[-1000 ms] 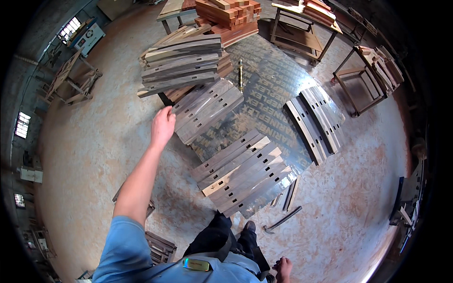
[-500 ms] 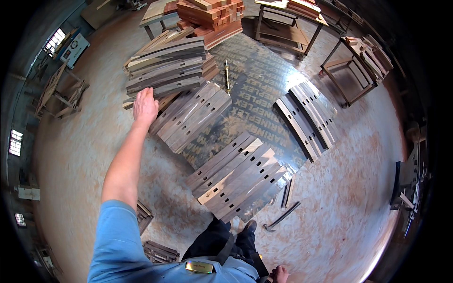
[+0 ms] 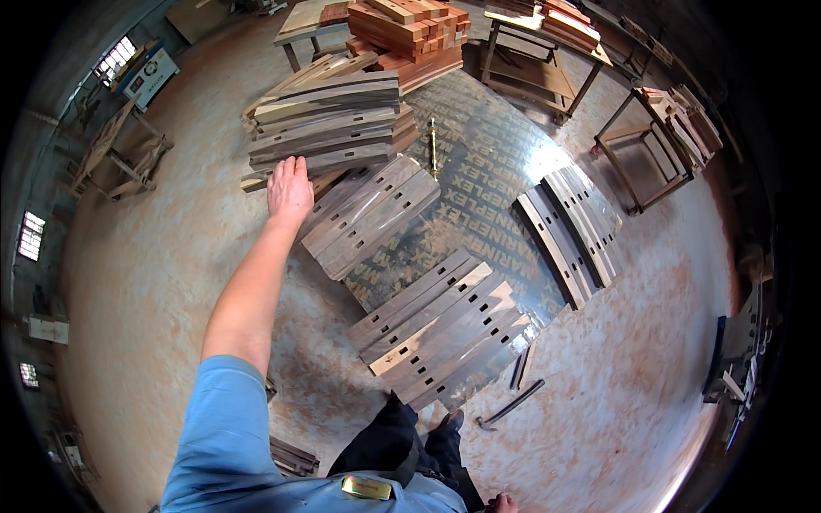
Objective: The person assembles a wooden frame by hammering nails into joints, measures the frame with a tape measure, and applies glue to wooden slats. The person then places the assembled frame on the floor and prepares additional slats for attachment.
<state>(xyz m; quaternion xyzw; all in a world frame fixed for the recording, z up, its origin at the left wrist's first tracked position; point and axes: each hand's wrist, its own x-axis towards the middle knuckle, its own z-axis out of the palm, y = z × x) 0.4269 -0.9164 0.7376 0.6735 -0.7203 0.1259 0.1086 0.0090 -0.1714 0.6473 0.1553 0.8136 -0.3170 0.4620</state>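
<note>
My left hand (image 3: 291,186) reaches forward to the stack of dark wooden slats (image 3: 329,141) at the far left of the sheet. Its fingers are stretched out and lie against the near edge of the stack, close to the end of the lowest visible slat; the thumb is hard to make out. Just right of the hand, a row of slotted slats (image 3: 372,214) lies side by side. My right hand (image 3: 502,504) hangs low at the bottom edge, mostly cut off, so its fingers cannot be read.
More slotted slats (image 3: 445,329) lie nearest me, and others (image 3: 573,227) at the right of the printed sheet (image 3: 479,145). A bar clamp (image 3: 434,147) rests on it. Reddish timber (image 3: 410,34) is piled behind. A hammer (image 3: 510,406) is on the floor; wheeled tables (image 3: 641,150) stand right.
The whole scene has shifted slightly right in the picture. My left hand is still by the near edge of the stack. My right hand has slipped further out of view.
</note>
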